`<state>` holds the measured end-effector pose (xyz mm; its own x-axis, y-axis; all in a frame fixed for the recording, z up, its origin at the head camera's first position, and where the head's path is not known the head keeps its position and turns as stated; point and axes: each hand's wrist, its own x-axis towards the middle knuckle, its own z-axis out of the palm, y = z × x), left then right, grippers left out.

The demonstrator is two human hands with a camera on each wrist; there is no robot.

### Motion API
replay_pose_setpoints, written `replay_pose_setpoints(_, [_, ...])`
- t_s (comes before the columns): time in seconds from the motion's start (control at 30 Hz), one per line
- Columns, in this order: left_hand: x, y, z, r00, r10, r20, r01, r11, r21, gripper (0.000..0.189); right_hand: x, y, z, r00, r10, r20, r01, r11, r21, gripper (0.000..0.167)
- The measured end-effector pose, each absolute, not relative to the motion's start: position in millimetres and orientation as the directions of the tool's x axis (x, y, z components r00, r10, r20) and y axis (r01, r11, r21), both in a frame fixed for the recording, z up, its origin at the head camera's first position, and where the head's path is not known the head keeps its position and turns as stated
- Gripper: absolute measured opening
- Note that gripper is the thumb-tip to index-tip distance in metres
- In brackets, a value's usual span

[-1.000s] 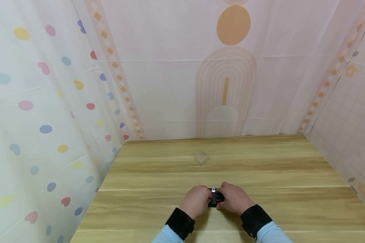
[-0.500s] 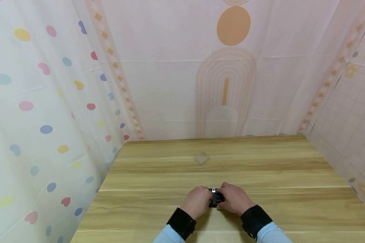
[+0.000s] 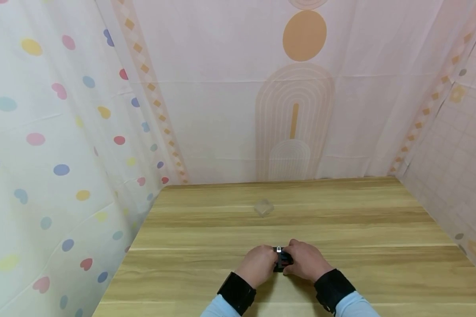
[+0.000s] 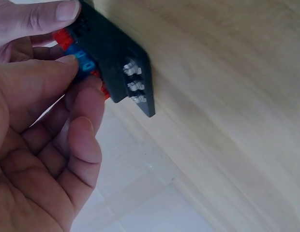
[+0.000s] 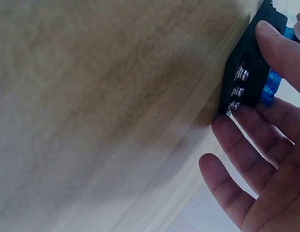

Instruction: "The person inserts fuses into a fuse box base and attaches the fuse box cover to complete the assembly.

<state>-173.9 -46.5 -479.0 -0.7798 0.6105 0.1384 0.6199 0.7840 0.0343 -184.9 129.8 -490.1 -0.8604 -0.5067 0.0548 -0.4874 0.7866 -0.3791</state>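
A black fuse block (image 3: 278,265) with metal screw terminals along its sides sits low over the wooden table, between both hands. In the left wrist view, my left hand (image 3: 257,265) pinches a blue blade fuse (image 4: 85,64) seated in the block's top, with red fuses (image 4: 63,39) on either side. My right hand (image 3: 307,260) grips the block from the other side. Its thumb lies along the black housing (image 5: 256,63) in the right wrist view, where blue fuses (image 5: 271,86) show and the lower fingers spread by the base.
A small transparent square piece (image 3: 263,208) lies on the wooden table (image 3: 190,246) beyond the hands. Patterned curtains (image 3: 214,123) hang behind the table and along its left and right sides.
Both hands stay at the block with almost the same hold. The whole head view has shifted down slightly; the left hand sits a touch further right.
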Motion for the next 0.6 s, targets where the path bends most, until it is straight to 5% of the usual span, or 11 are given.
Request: replay_pose_setpoints(0.6, [-176.2,-45.6,-475.4,-0.783,0.611,0.115,0.620,0.782,0.062,0.017,-184.1,130.3,-490.5,-0.855,-0.514,0.061,-0.497,0.782,-0.376,0.042])
